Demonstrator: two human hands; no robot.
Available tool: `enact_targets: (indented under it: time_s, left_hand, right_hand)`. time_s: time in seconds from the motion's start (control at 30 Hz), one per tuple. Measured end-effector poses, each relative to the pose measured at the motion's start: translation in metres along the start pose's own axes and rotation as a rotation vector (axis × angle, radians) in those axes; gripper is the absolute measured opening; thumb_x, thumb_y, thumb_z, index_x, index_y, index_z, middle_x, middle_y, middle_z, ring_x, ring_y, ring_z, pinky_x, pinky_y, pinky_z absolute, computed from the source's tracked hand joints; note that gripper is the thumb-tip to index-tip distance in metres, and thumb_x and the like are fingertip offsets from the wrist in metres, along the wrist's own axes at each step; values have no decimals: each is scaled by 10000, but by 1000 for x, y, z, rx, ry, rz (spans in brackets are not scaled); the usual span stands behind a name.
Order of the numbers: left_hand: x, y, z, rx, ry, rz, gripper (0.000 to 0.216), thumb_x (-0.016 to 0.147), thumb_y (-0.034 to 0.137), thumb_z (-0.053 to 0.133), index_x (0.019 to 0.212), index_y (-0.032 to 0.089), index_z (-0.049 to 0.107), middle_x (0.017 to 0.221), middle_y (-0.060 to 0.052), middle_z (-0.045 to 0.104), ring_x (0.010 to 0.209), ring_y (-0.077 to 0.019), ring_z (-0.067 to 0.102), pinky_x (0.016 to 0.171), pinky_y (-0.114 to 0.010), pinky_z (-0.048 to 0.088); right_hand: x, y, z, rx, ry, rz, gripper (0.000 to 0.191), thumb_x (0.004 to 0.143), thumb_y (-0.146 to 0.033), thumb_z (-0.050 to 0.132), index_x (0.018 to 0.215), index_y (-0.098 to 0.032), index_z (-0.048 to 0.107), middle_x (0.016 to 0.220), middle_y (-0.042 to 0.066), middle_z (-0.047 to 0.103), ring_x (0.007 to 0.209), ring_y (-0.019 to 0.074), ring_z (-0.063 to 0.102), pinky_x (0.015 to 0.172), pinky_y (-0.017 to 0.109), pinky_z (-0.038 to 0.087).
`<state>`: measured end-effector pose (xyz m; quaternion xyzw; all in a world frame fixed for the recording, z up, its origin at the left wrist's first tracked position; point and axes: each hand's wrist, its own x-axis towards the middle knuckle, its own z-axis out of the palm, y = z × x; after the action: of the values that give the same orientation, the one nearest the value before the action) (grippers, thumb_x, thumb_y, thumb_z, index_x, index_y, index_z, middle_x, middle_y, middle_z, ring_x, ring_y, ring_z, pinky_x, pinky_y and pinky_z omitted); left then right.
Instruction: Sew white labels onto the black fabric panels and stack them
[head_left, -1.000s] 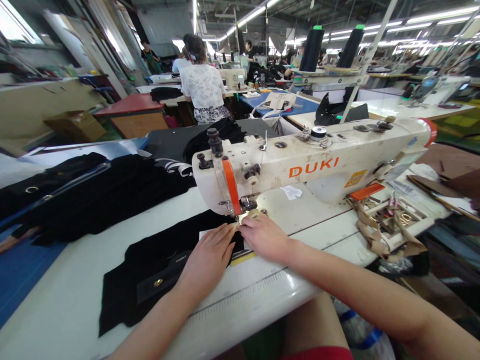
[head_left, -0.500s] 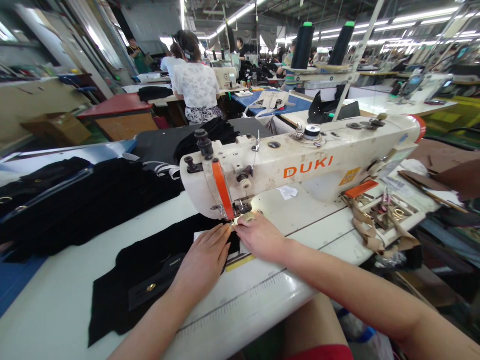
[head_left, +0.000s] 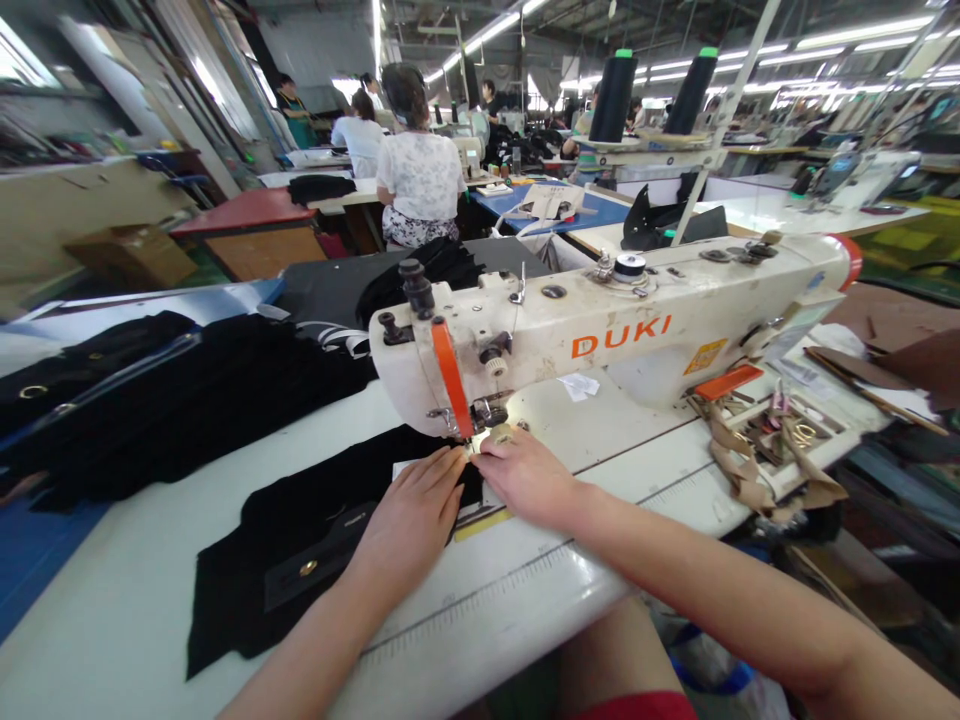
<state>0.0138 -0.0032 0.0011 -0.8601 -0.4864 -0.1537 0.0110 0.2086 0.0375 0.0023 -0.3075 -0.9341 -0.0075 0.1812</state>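
Note:
A black fabric piece [head_left: 300, 500] lies on the white sewing table, its right end under the needle area of a white sewing machine [head_left: 540, 310] with an orange guard. On it sits a dark strap-like patch [head_left: 322, 557] with a gold eyelet. My left hand [head_left: 420, 510] rests flat on the fabric, fingers stretched toward the needle. My right hand [head_left: 525, 475] is just right of the needle, fingers bent and pinched at the fabric's edge; its fingertips are partly hidden. A small white slip [head_left: 403, 468] shows beside my left fingers.
Black fabric pieces [head_left: 187, 400] are heaped at the left. A parts tray [head_left: 795, 435] with rings and tan strips stands at the right. Black thread cones [head_left: 613, 98] rise behind the machine. A person in a patterned white top [head_left: 420, 170] sits ahead, back turned.
The view has shifted slightly, so most things appear a little further right. Both hands stay at the needle with the fabric; no clear movement of the fabric shows.

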Motion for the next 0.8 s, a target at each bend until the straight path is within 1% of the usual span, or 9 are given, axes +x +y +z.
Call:
enact_targets:
  time_s: [0.27, 0.4, 0.63, 0.8]
  left_hand:
    - [-4, 2, 2, 55, 22, -17, 410, 956, 271, 361, 1255, 122, 599, 1285, -125, 632, 1217, -240, 565, 1027, -439, 479]
    - [-4, 3, 1, 50, -1, -15, 411, 953, 264, 364, 1264, 123, 594, 1297, -127, 623, 1237, -245, 550, 1038, -444, 469]
    - [-3, 1, 1, 15, -2, 5, 421, 954, 274, 360, 1287, 135, 578, 1319, -121, 607, 1250, -244, 536, 1050, -455, 456]
    - [-3, -1, 1, 53, -6, 34, 436, 960, 278, 337, 1260, 90, 592, 1294, -146, 621, 1228, -261, 553, 1031, -466, 471]
  right_hand:
    - [1, -2, -1, -4, -16, -5, 153, 932, -154, 510, 936, -114, 658, 907, 90, 624, 908, 227, 521, 840, 363, 410]
    - [1, -1, 0, 2, -9, -2, 168, 938, -149, 496, 912, -114, 658, 886, 90, 620, 890, 222, 518, 830, 360, 412]
    - [1, -1, 0, 27, -4, 6, 185, 946, -146, 478, 942, -111, 660, 889, 95, 621, 904, 220, 515, 841, 364, 412]
    - [1, -2, 1, 1, 4, 13, 181, 946, -148, 481, 919, -118, 657, 897, 85, 620, 904, 218, 514, 840, 358, 412]
